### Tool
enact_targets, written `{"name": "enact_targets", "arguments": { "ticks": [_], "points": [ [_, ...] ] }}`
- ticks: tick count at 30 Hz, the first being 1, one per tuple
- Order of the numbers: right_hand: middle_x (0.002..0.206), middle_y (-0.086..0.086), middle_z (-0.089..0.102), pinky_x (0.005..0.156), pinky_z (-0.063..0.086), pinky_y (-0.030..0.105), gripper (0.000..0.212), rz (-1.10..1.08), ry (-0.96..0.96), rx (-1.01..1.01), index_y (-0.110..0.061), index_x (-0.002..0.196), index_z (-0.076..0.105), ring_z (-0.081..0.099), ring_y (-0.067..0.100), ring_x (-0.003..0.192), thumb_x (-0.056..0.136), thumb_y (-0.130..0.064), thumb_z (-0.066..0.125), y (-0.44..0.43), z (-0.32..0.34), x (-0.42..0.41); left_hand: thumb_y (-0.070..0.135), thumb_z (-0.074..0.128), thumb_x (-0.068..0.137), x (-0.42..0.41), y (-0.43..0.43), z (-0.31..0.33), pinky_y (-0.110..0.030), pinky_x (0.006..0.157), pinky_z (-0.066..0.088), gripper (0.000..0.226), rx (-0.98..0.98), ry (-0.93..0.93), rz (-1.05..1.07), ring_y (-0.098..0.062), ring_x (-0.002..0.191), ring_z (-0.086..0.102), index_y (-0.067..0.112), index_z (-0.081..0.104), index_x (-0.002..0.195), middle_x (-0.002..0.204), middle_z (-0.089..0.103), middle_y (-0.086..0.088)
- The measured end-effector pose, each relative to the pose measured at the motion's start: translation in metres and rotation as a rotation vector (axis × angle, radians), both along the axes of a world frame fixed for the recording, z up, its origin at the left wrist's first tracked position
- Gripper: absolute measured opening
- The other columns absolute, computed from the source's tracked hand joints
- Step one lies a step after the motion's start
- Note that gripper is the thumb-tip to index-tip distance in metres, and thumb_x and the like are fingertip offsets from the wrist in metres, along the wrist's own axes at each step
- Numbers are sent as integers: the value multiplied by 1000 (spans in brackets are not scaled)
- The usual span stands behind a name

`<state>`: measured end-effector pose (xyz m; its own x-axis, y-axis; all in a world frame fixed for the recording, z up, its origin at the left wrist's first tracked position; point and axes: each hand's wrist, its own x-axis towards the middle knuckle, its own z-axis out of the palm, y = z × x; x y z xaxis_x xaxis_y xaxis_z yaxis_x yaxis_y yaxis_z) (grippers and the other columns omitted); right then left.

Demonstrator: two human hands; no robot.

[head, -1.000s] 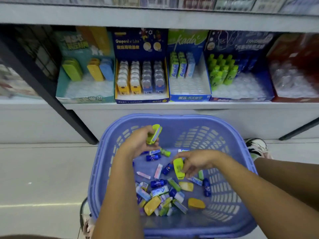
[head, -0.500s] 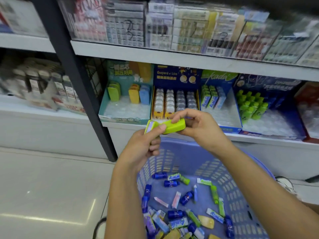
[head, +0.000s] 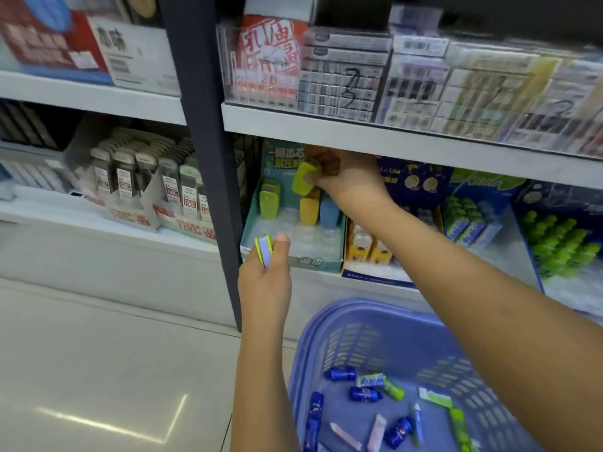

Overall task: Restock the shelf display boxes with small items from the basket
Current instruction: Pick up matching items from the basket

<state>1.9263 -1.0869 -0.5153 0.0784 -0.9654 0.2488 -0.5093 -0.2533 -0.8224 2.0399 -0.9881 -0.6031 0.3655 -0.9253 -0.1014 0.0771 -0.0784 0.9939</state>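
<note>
**Now the right grip is nearer**

Beyond the basket [head: 375,308], the teal display box [head: 311,261] shows bare front slots. The right grip [head: 346,177] pinches a green item [head: 301,181], tilted, just above the back row. The left grip [head: 265,278] holds a second green item [head: 263,251] by the front-left corner.

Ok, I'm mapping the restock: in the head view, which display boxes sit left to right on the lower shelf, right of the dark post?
teal box → navy-and-yellow box → Kada box → dark blue box holding green bottles
</note>
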Motion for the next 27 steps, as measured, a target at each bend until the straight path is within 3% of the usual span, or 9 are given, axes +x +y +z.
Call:
{"name": "enact_targets", "arguments": {
  "ticks": [2,5,7,12,17,23,27],
  "points": [
    [97,0,59,60,48,6,28,18,74,11,-10,109,63,56,12,89,83,-2,66,-22,-7,11,49,50,91,2,1,-3,-37,65,36,44,18,-14,3,-23,60,42,8,63,84,61,50,-1],
    [99,4,61,61,42,9,29,54,276,-44,-9,107,63,53,11,87,79,-3,69,-43,-21,15,51,48,92,3,1,-4,-36,63,41,38,29,-23,-18,-18,56,48,18,65,81,58,57,4],
    [101,5,65,66,38,16,30,50,401,-56,-9,103,66,58,14,90,74,-6,74,-49,-28,16,50,49,92,5,0,-5,-36,63,42,37,29,-23,-21,-15,53,48,19,65,79,54,58,6],
    [104,7,68,79,45,23,29,22,463,-58,-10,101,69,62,20,99,73,-10,76,-49,-35,21,48,50,92,8,1,-4,-34,64,43,36,41,15,-27,-13,54,49,21,66,73,50,59,11],
    [118,16,63,94,45,37,26,24,795,-138,-5,109,69,55,32,111,84,-14,65,-44,-26,23,49,51,91,11,2,-4,-32,58,41,38,68,49,-49,-11,48,47,20,68,74,52,59,10],
    [114,17,60,91,48,33,27,90,897,-67,-2,108,65,56,31,106,82,-5,64,-47,-8,30,47,51,92,10,3,-2,-30,55,41,37,71,51,-60,-9,46,46,16,67,79,53,59,9],
    [110,17,60,89,49,32,21,38,863,-41,2,104,64,57,30,98,86,-5,55,-49,-8,34,46,51,92,12,1,-1,-29,54,39,38,74,45,-75,-10,46,45,14,67,78,52,59,10]
  ]
}}
